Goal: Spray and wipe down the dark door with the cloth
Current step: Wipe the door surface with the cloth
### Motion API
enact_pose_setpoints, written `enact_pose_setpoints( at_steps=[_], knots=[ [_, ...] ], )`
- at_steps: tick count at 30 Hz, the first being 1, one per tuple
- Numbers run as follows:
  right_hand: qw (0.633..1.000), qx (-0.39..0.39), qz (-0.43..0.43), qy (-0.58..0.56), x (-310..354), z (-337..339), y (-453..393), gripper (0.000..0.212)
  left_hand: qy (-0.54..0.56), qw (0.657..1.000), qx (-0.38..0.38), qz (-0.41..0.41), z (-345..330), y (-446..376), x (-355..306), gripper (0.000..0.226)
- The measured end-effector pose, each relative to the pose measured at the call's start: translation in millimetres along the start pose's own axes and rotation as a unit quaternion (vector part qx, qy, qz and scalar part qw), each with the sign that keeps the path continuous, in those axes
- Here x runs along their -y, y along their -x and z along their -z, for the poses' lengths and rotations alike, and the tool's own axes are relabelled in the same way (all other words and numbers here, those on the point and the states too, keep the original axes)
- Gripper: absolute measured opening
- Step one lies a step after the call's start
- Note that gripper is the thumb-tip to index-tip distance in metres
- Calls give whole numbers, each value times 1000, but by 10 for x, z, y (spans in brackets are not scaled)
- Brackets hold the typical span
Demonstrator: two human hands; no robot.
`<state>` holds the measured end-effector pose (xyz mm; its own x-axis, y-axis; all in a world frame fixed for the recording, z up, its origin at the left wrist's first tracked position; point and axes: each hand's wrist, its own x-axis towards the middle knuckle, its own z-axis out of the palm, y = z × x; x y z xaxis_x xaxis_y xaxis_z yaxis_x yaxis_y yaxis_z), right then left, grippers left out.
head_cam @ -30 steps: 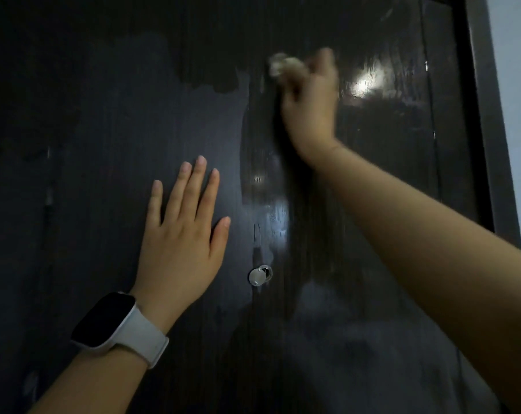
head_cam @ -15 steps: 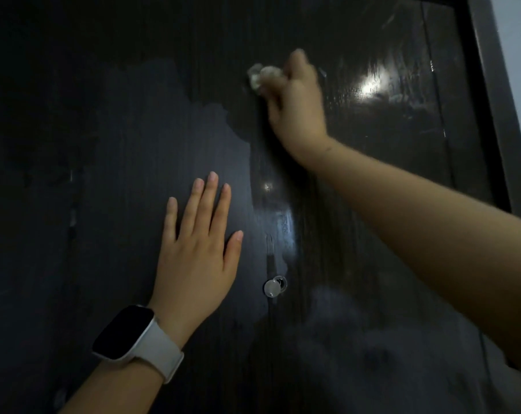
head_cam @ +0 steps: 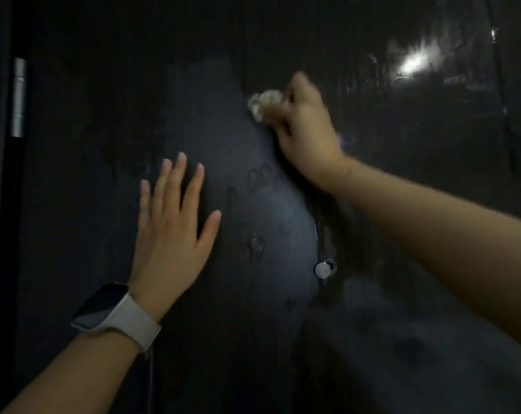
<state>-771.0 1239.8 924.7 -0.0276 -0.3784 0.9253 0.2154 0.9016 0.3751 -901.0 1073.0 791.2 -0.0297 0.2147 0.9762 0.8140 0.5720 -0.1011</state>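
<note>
1. Door surface was seen filling almost the whole head view: a dark, glossy wooden door [head_cam: 283, 339], with a duller hazy patch down its middle and a bright reflected light spot [head_cam: 414, 62] at the upper right.
2. A small, crumpled whitish cloth [head_cam: 262, 104] was held by the right hand [head_cam: 305, 127], whose fingers were curled round it; the wad was pressed against the door at the upper edge of the hazy patch, above the middle of the panel.
3. The cloth and the fingers around it were blurred, so finer detail of the grip could not be told.
4. The left hand [head_cam: 171, 234] was laid flat on the door, lower and to the left of the right hand, with fingers straight and spread and nothing held.
5. A dark-faced smartwatch on a white strap [head_cam: 116, 313] was worn on the left wrist.
6. A small round silver door fitting [head_cam: 324, 268] was seen between the two forearms, just beside the hazy patch's right edge.
7. A silver metal hinge [head_cam: 18, 97] was seen at the far left edge.
</note>
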Motion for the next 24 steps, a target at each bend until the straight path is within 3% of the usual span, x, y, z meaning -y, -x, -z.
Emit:
enact_pose_setpoints(
  at_steps=[4, 6, 8, 10, 12, 14, 17, 20, 22, 24],
  knots=[
    [978, 124, 165, -40, 463, 25, 881, 25, -35, 999, 9, -1, -76, 104, 201, 68],
    [965, 153, 211, -40, 391, 90, 815, 25, -43, 999, 15, -7, -129, 152, 228, 66],
    [980, 97, 171, -17, 245, 67, 431, 27, -40, 999, 14, -8, -148, 148, 245, 65],
    [997, 21, 70, 18, 75, 5, -69, 30, -43, 999, 8, -12, -144, 143, 255, 65],
    [999, -27, -24, 39, -42, -88, -451, 32, -42, 999, 4, -18, -150, 152, 257, 65],
    [995, -47, -57, 60, 43, -201, -537, 28, -41, 999, 0, -18, -161, 157, 250, 64],
    [999, -21, 14, 34, 481, -284, -118, 22, -46, 999, -8, -18, -177, 152, 251, 64],
    [988, 73, 137, -15, 785, -212, 491, 24, -42, 999, -16, -14, -180, 143, 242, 64],
    [980, 111, 162, -13, 708, -159, 476, 26, -29, 999, -21, -5, -166, 137, 228, 65],
    [989, 78, 126, 5, 536, -197, 176, 21, -18, 999, -28, -4, -124, 126, 237, 67]
  ],
)
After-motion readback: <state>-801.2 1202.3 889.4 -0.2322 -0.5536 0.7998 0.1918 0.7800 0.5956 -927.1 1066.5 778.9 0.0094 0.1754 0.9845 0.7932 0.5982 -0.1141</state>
